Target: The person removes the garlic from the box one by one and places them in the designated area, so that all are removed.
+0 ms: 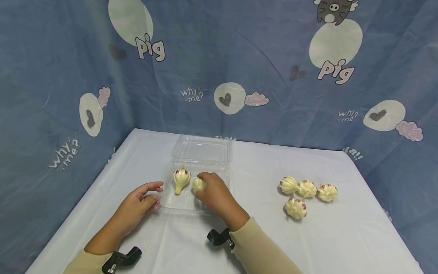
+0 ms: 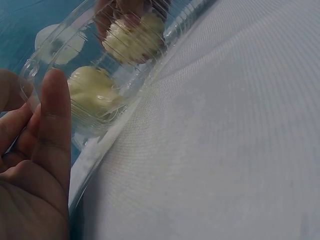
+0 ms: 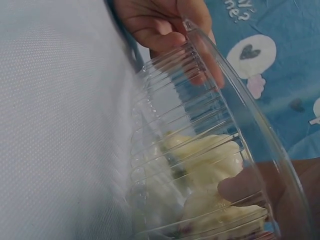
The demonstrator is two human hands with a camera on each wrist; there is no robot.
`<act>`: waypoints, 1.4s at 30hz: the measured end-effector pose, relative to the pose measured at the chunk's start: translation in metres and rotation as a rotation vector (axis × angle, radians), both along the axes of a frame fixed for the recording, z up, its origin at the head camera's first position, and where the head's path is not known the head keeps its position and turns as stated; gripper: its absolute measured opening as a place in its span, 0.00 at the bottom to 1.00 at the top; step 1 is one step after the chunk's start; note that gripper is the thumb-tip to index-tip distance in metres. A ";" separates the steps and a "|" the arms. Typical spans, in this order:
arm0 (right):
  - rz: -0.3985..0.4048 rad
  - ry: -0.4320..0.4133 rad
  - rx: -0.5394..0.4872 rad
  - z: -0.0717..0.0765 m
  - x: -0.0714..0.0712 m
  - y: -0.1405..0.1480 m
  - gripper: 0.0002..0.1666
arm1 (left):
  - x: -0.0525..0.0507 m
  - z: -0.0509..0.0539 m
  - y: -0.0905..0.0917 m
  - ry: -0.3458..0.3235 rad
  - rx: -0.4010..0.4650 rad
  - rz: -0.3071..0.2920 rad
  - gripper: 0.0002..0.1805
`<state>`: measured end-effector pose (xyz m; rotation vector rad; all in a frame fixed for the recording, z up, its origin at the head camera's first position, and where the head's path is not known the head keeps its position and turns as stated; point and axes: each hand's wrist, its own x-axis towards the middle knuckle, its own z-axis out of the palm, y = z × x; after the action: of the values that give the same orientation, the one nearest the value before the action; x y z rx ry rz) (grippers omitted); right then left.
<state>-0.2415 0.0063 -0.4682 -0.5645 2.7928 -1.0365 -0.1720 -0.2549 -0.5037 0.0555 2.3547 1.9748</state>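
Note:
My right hand [image 1: 215,192] holds a cream garlic bulb [image 1: 198,185] between thumb and fingers, inside the base of a clear plastic clamshell box [image 1: 202,209]. Left of it in the box lies another garlic bulb [image 1: 181,178] with purple-pink streaks, its stem pointing toward me. At the box's left side, my left hand [image 1: 137,203] has its fingers loosely bent and its fingertips by the rim. In the left wrist view the thumb [image 2: 55,115] stands beside the clear wall. Through the ribbed wall, the right wrist view shows the right thumb [image 3: 245,187] against the pale bulbs.
Several more garlic bulbs [image 1: 307,188] lie grouped on the white tablecloth [image 1: 260,232] to the right. The box's lid [image 1: 202,148] is folded back toward the blue curtain [image 1: 280,114]. Black wrist devices [image 1: 219,236] sit at both sleeves.

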 end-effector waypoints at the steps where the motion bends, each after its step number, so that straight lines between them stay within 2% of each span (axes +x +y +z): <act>1: 0.002 0.002 0.001 0.000 0.000 0.000 0.31 | 0.000 -0.001 0.000 0.001 0.002 -0.002 0.24; 14: 0.010 0.002 -0.025 0.002 0.001 0.002 0.30 | 0.000 0.000 0.001 0.001 -0.015 0.014 0.24; 25: 0.038 0.022 -0.087 0.006 0.001 0.005 0.30 | 0.001 0.000 0.001 0.000 -0.003 0.008 0.24; 35: 0.032 0.012 -0.122 0.012 0.001 0.006 0.30 | -0.001 -0.002 0.000 -0.002 -0.008 0.015 0.24; 42: 0.033 -0.003 -0.182 0.016 0.003 0.008 0.30 | -0.002 -0.003 0.000 0.002 -0.018 0.021 0.24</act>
<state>-0.2390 0.0141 -0.4526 -0.6253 2.6938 -1.2915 -0.1739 -0.2548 -0.5070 0.0315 2.3839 1.9631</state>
